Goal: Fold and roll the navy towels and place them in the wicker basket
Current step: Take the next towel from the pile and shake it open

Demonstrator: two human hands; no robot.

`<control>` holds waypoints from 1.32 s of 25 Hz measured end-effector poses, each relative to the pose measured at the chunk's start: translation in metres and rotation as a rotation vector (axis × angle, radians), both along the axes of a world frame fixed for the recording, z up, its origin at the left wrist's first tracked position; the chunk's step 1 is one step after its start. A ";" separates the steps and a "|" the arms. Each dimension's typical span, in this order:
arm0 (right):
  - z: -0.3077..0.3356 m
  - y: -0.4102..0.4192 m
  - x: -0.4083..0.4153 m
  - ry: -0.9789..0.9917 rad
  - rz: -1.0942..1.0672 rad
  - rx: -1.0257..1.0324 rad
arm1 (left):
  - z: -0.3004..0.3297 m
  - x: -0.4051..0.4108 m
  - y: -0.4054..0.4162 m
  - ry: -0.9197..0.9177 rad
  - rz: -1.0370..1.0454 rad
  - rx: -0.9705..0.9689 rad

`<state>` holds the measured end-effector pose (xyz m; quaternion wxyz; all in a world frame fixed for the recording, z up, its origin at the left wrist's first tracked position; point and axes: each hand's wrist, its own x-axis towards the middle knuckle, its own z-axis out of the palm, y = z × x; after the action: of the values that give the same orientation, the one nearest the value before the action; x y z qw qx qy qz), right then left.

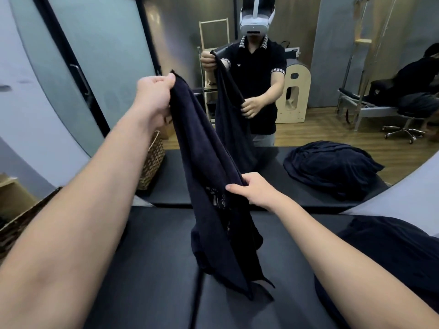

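Left hand (155, 96) pinching navy towel (209, 186) corner high, right hand (255, 189) gripping its edge lower, stretching it open for folding.

Both arms stretched forward; left hand (155, 96) raised high, fingers curled gripping; right hand (253, 189) lower, pinching.

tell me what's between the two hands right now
In the head view, a slack stretch of the navy towel runs from the raised left hand down to the lower right hand; both grip it.

Bare forearms, black polo with patterned trim, white headset (255, 19)
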<state>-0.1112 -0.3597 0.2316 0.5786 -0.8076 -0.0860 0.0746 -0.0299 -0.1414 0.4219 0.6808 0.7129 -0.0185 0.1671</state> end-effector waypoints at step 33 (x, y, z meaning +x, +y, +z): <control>0.080 0.067 0.023 -0.322 -0.234 0.473 | -0.046 -0.033 -0.002 0.167 -0.417 0.330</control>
<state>-0.0879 -0.2926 0.3114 0.7343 -0.6562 -0.0982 -0.1435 -0.0633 -0.1436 0.3764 0.5743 0.8063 -0.1355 -0.0411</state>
